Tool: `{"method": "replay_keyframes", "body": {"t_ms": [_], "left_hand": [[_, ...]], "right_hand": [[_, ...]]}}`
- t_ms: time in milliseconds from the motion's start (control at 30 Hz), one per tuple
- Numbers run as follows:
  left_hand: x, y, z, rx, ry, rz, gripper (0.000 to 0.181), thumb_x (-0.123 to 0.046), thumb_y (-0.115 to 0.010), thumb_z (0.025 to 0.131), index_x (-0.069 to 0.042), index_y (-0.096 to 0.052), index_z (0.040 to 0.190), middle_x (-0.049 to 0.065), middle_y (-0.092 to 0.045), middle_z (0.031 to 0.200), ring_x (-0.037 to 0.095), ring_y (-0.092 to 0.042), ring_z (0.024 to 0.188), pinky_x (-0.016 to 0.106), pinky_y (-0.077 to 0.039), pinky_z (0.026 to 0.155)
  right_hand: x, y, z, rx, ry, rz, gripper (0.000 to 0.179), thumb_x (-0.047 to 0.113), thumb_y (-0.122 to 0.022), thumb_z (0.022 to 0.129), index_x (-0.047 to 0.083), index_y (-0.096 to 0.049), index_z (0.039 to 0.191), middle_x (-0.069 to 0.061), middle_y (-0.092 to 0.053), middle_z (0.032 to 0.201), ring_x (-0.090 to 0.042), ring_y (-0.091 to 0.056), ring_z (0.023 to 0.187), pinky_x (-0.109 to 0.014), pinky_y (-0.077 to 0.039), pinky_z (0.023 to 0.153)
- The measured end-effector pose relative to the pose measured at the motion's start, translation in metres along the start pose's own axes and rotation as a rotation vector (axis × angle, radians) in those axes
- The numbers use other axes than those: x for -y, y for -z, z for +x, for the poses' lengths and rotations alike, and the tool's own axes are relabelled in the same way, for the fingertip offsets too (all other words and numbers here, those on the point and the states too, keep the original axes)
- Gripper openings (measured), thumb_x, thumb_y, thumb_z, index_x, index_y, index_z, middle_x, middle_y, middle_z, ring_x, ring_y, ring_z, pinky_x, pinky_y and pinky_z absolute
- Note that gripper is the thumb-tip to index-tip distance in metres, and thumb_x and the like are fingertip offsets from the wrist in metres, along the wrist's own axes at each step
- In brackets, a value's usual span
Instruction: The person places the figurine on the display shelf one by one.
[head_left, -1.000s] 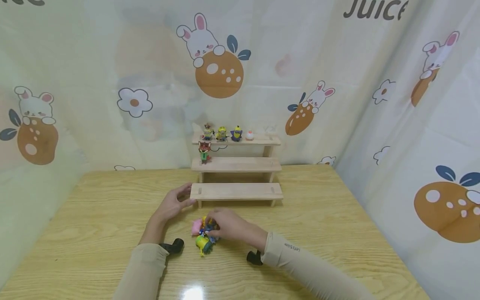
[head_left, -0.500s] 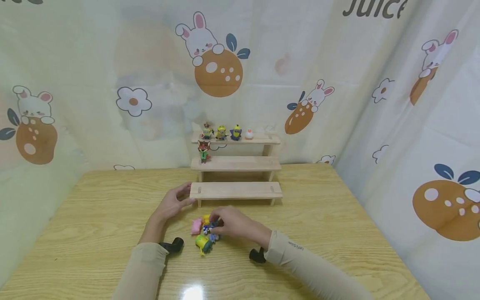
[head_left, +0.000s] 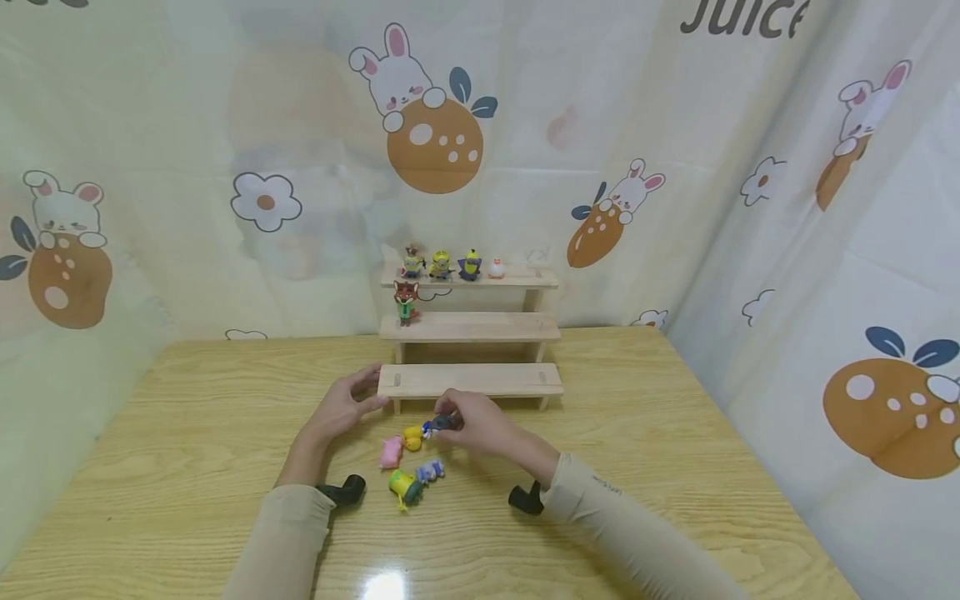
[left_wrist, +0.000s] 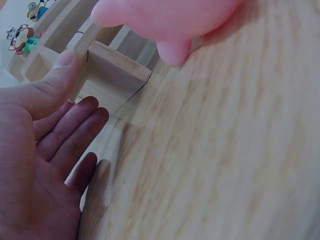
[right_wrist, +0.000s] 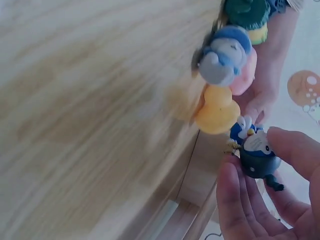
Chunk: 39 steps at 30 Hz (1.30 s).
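Observation:
My right hand [head_left: 480,425] pinches a small dark figurine [right_wrist: 259,156] with white and blue parts between thumb and fingers, just in front of the lowest shelf. At the left end of that wooden tiered stand [head_left: 471,380], my left hand [head_left: 339,410] rests with its thumb touching the shelf's end and its fingers loosely extended. Beside the right hand on the table lie a yellow duck [right_wrist: 217,112] and a pink figurine [head_left: 392,452]. Nearer to me are a blue and white figurine [head_left: 431,472] and a yellow and green one [head_left: 405,486].
Several small figurines [head_left: 440,266] stand in a row on the top shelf. A fox figurine [head_left: 406,302] stands at the left of the middle shelf. Patterned curtain [head_left: 262,108] closes off the back and sides of the wooden table [head_left: 637,433].
My right hand has drawn the dark figurine out of the pile, moving right and away from me toward the stand. The left hand stays where it was.

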<state>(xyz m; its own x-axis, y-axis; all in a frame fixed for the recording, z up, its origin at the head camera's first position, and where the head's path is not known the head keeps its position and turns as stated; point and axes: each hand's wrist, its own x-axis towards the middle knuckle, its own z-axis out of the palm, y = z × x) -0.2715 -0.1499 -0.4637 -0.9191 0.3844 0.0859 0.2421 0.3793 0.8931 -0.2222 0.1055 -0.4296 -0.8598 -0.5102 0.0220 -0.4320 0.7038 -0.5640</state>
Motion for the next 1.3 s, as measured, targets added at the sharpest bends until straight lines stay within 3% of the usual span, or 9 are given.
{"method": "replay_keyframes", "body": {"t_ms": [300, 567, 733, 967, 1300], "left_hand": [[0.0, 0.0, 0.0, -0.018, -0.024, -0.026, 0.063, -0.011, -0.066, 0.088, 0.005, -0.038, 0.142, 0.027, -0.053, 0.132, 0.041, -0.05, 0.124, 0.054, -0.036, 0.107], [0.0, 0.001, 0.0, -0.012, -0.025, -0.033, 0.064, -0.012, -0.066, 0.088, 0.005, -0.037, 0.142, 0.027, -0.052, 0.133, 0.042, -0.049, 0.125, 0.055, -0.032, 0.109], [0.0, 0.001, -0.001, -0.009, -0.029, -0.038, 0.064, -0.012, -0.066, 0.088, 0.005, -0.037, 0.142, 0.027, -0.052, 0.134, 0.042, -0.048, 0.125, 0.055, -0.032, 0.109], [0.0, 0.001, -0.001, -0.011, -0.032, -0.041, 0.064, -0.012, -0.067, 0.088, 0.005, -0.037, 0.142, 0.028, -0.052, 0.133, 0.043, -0.048, 0.125, 0.056, -0.032, 0.109], [-0.001, 0.001, -0.001, -0.009, -0.023, -0.037, 0.064, -0.013, -0.066, 0.088, 0.004, -0.037, 0.142, 0.027, -0.052, 0.134, 0.043, -0.048, 0.125, 0.055, -0.034, 0.108]], "right_hand": [[-0.004, 0.009, 0.0, -0.073, 0.039, -0.033, 0.023, 0.021, -0.072, 0.085, 0.01, -0.069, 0.105, 0.0, -0.063, 0.095, -0.007, -0.06, 0.079, -0.016, -0.05, 0.069], [-0.009, 0.012, 0.004, -0.116, -0.007, -0.02, 0.028, 0.023, -0.072, 0.085, 0.01, -0.068, 0.109, -0.001, -0.066, 0.098, -0.009, -0.064, 0.08, -0.018, -0.052, 0.067], [-0.011, 0.017, 0.008, -0.134, -0.067, 0.056, 0.033, 0.022, -0.071, 0.086, 0.013, -0.064, 0.116, -0.004, -0.069, 0.105, -0.013, -0.068, 0.086, -0.022, -0.055, 0.07], [-0.008, 0.028, 0.018, -0.223, -0.115, 0.08, 0.034, 0.022, -0.073, 0.084, 0.011, -0.064, 0.115, -0.004, -0.069, 0.108, -0.013, -0.068, 0.086, -0.022, -0.056, 0.069], [-0.002, 0.047, 0.043, -0.41, -0.112, 0.124, 0.04, 0.021, -0.073, 0.084, 0.008, -0.063, 0.121, -0.006, -0.069, 0.107, -0.015, -0.068, 0.088, -0.025, -0.057, 0.074]]}}
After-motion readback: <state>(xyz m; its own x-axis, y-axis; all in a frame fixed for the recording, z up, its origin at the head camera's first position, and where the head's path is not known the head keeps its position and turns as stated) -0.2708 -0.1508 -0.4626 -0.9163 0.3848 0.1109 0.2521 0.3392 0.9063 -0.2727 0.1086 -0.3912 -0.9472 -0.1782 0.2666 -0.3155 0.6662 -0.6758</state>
